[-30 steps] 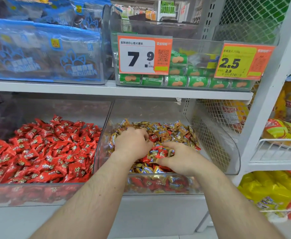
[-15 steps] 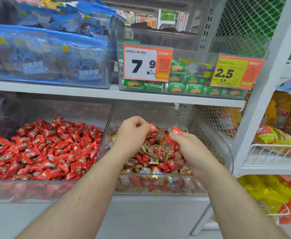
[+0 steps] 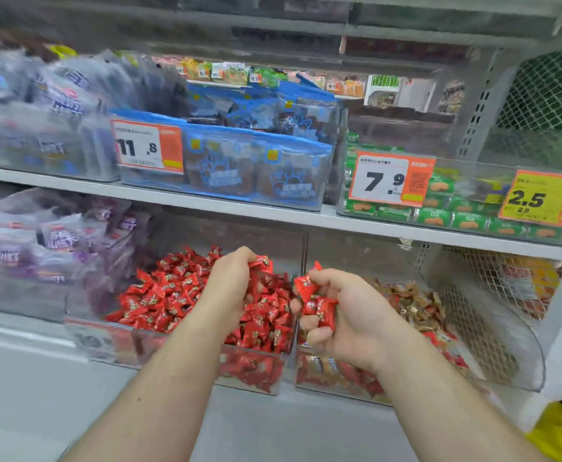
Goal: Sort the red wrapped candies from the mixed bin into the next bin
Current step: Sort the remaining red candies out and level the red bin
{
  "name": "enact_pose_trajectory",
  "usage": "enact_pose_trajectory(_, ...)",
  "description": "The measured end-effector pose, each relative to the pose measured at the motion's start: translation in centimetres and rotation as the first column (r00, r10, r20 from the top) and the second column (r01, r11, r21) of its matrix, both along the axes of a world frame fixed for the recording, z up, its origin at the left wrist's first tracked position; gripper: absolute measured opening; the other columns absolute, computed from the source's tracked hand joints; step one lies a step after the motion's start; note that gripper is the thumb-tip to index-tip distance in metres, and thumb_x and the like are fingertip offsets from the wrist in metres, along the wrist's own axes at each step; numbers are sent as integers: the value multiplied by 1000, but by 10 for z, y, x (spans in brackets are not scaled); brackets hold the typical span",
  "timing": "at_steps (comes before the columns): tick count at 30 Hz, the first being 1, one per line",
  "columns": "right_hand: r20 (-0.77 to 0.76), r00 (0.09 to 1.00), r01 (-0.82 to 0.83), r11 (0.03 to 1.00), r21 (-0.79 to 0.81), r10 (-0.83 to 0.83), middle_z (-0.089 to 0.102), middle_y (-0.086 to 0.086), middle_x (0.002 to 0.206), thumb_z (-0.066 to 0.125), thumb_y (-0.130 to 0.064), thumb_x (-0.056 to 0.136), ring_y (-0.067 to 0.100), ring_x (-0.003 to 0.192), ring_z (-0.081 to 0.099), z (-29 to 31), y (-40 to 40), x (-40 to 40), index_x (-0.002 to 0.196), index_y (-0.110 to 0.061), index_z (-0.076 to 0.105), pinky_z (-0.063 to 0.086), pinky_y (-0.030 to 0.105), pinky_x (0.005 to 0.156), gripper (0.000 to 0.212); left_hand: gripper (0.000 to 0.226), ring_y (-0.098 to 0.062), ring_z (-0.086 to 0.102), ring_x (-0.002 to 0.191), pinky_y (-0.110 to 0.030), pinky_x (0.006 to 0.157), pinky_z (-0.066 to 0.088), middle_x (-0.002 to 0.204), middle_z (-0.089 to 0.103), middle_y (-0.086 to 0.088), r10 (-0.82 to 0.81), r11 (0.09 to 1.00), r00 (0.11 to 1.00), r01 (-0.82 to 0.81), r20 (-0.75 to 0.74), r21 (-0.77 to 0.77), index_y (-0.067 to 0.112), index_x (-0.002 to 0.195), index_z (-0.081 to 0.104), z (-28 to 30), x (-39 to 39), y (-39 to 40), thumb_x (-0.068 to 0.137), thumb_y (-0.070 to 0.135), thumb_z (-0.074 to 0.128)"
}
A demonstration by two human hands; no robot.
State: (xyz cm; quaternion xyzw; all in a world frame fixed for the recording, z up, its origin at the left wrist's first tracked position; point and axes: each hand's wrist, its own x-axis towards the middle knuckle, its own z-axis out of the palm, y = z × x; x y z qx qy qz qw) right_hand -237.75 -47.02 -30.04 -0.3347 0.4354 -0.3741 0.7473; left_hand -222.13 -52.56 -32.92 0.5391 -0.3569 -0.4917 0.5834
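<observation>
Two clear bins stand side by side on the lower shelf. The left one, the red candy bin (image 3: 186,353), is heaped with red wrapped candies (image 3: 169,295). The mixed bin (image 3: 493,371) on the right holds gold and red candies (image 3: 416,305). My left hand (image 3: 231,283) hovers over the red candy bin with fingers curled round a red candy (image 3: 262,261). My right hand (image 3: 346,315) is at the divider between the bins, gripping a few red candies (image 3: 318,303).
A shelf board (image 3: 273,213) runs just above the bins, carrying blue snack bags (image 3: 256,168), green biscuit packs (image 3: 439,215) and price tags. Purple-wrapped packs (image 3: 49,241) fill the bin at far left. A wire mesh basket (image 3: 493,295) sits to the right.
Both hands have lifted out of the mixed bin with red candies and moved left; the left hand is now over the red bin. The view has swung left.
</observation>
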Motion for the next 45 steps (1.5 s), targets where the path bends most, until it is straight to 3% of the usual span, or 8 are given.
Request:
enact_pose_trajectory(9,-91,996,25,996,84,-18,45,7,66,49,-24,95,13,51,35,-16,-37,73,77,-12,50,28,19,43,22,16,-19,37,59,-31,56,27,68,45,-7,-4,988,953,-43,304,149,13,77,52,-16,43,-7,91,18,45)
enact_pose_trajectory(13,-195,977,109,991,78,-92,51,8,92,59,-23,88,17,61,48,-30,-48,87,95,-14,55,42,20,45,12,22,-17,39,60,-29,56,30,69,46,-3,-32,984,902,-48,431,174,12,74,50,-21,50,-5,95,12,44)
enact_pose_trajectory(18,-338,940,55,998,35,-40,54,11,122,59,-24,90,32,102,58,-29,-44,86,124,-16,54,48,47,83,36,25,-17,29,51,-29,56,26,54,35,-1,-105,987,846,23,522,160,13,62,46,-26,52,-4,86,5,45)
enact_pose_trajectory(22,-375,926,34,999,-16,-37,29,11,157,58,-20,93,43,143,25,-18,-35,75,140,-17,45,26,66,111,48,24,-19,38,59,-29,63,35,62,43,3,-81,995,830,34,551,96,19,65,49,-25,44,-5,85,8,46)
enact_pose_trajectory(27,-275,961,3,991,-137,-41,50,6,138,60,-18,93,32,115,50,-16,-25,54,134,-11,54,39,50,105,42,12,-15,62,96,-38,92,50,92,63,15,20,997,778,31,628,-71,30,87,62,-20,22,-3,86,18,58)
enact_pose_trajectory(36,-171,903,305,870,-387,-393,73,13,85,59,-13,93,26,78,70,0,0,-58,95,-5,68,57,42,81,13,21,-11,54,73,-28,73,43,66,56,17,212,871,605,239,767,-429,31,75,57,5,-58,23,79,10,58)
enact_pose_trajectory(41,-252,790,434,800,-414,-559,68,8,75,59,-14,93,21,65,62,-11,2,-121,95,-6,67,49,35,65,11,23,-14,54,81,-27,80,47,83,62,15,-56,857,426,484,903,-175,30,87,64,-11,-105,20,85,10,52)
enact_pose_trajectory(45,-610,630,230,866,-445,-481,68,4,74,64,-13,91,15,61,58,-32,-1,-144,85,-4,69,48,26,56,12,41,-18,55,115,-31,93,45,117,66,8,-135,875,231,485,964,7,29,112,66,-27,-120,-1,87,2,48)
